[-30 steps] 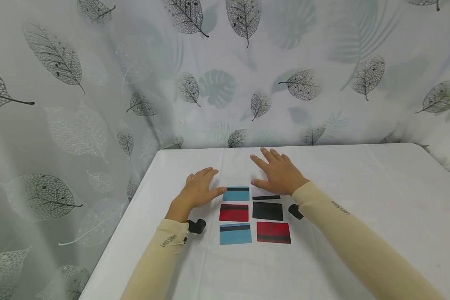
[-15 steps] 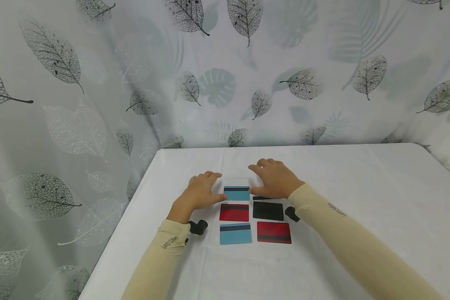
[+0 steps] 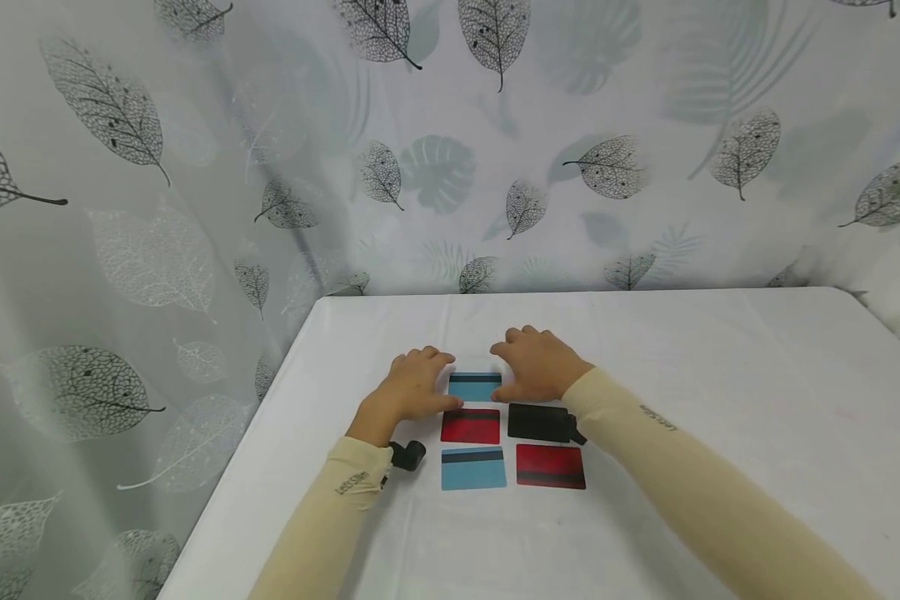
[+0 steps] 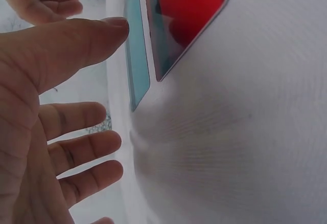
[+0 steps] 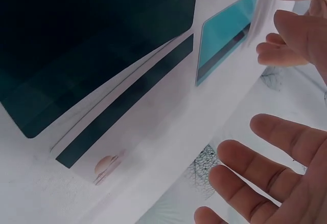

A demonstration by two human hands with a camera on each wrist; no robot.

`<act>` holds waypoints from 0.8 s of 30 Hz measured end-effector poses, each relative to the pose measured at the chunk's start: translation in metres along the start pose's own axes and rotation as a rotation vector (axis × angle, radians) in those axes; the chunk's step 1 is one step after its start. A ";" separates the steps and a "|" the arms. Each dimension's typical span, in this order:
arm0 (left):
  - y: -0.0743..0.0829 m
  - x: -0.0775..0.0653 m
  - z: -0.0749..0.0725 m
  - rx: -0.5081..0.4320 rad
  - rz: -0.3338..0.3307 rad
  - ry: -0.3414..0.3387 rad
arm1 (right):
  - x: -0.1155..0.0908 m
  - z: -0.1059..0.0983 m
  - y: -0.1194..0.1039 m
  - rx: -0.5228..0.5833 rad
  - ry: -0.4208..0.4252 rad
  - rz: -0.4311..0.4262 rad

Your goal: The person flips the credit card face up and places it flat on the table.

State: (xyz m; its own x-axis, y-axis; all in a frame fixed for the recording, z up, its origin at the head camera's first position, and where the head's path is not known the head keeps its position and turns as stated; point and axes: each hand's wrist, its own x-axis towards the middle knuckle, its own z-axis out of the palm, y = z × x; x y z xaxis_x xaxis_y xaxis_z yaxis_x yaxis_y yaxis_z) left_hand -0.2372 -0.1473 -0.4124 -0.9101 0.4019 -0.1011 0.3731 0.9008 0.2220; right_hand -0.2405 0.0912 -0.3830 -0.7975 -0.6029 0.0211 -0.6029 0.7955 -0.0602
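Two columns of striped plastic cards lie on a white-covered table. My left hand (image 3: 417, 385), fingers spread and loosely bent, hovers left of the far blue card (image 3: 475, 387). Its thumb reaches to the corner of the red card (image 3: 470, 426) in the head view. My right hand (image 3: 537, 364) is over the far end of the right column, thumb near the blue card's right edge, holding nothing. It hides the white card (image 5: 153, 114) in the head view; the right wrist view shows that card beside the black card (image 5: 102, 35). Nothing is between the left fingers either.
Nearest the person lie another blue card (image 3: 473, 468) and another red card (image 3: 551, 466). The white tablecloth (image 3: 720, 400) extends far to the right. A leaf-printed curtain (image 3: 435, 100) hangs behind the table and along its left side.
My right hand has drawn back toward the person and slightly left, its fingers more bent, now covering the white card. My left hand has shifted a little to the right. The cards stay put.
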 end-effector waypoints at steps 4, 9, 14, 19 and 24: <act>0.002 0.003 0.002 0.021 0.005 -0.003 | 0.004 0.003 -0.003 0.004 -0.034 0.020; 0.003 0.007 0.005 0.053 0.021 -0.006 | 0.008 0.007 -0.004 -0.006 -0.076 0.054; 0.004 0.010 0.006 0.094 0.025 -0.010 | 0.011 0.009 -0.005 0.009 -0.117 0.077; 0.004 0.012 0.005 0.107 0.026 -0.013 | 0.012 0.007 -0.007 0.040 -0.155 0.098; 0.003 0.015 0.005 0.099 0.025 -0.015 | 0.013 0.009 -0.008 0.031 -0.163 0.101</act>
State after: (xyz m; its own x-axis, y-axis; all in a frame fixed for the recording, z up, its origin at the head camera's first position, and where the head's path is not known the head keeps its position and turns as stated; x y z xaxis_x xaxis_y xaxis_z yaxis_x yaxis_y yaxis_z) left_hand -0.2485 -0.1378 -0.4180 -0.8980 0.4257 -0.1113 0.4119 0.9022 0.1277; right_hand -0.2458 0.0769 -0.3908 -0.8385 -0.5244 -0.1482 -0.5175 0.8515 -0.0848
